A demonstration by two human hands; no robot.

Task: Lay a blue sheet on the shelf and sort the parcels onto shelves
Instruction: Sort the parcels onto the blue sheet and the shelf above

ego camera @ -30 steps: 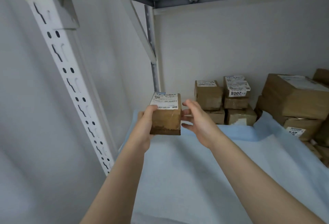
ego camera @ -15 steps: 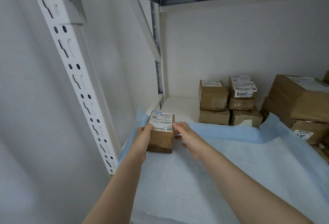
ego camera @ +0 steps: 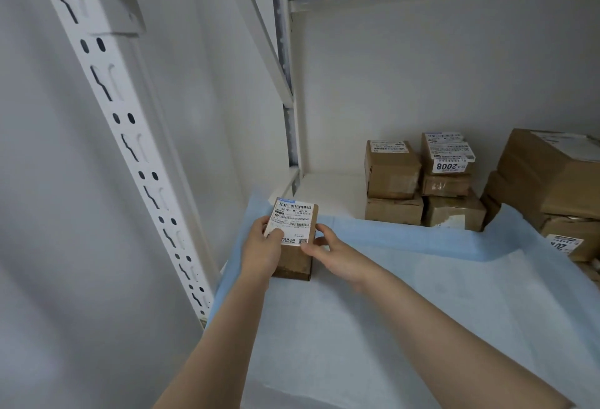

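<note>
Parcel [ego camera: 293,264]: small brown cardboard box, taller than it is wide, with scuffed lower edges and a darker band along the base of the near face. It stands upright with its base on the sheet [ego camera: 406,304], near that sheet's far left corner.

Label [ego camera: 293,218]: white, covers most of the top face. It has a blue strip on the far edge, barcodes below that, a code line beginning "501E", and a small square code at the near right corner. The smaller print is too fine to read.

Left hand [ego camera: 259,251]: grips the parcel's left side with the thumb bent over the label's near left part. The other fingers are behind the box, out of sight.

Right hand [ego camera: 336,254]: pinches the parcel's right side. Its fingertips [ego camera: 321,230] are curled onto the right top edge and the thumb is on the near right corner. The parcel sits between the two hands, touching both.

Sheet: pale blue, spread over the shelf [ego camera: 328,186], with its far edge raised in a fold.

Stack [ego camera: 394,169]: small brown boxes beyond the right fingertips, well apart from them, on the bare white part of the shelf. One box [ego camera: 449,156] is marked "2008".

Big box [ego camera: 552,169]: far right, resting on other boxes. A label below it is partly covered and shows "20".

Post [ego camera: 130,145]: white slotted upright, left of the left hand.
</note>
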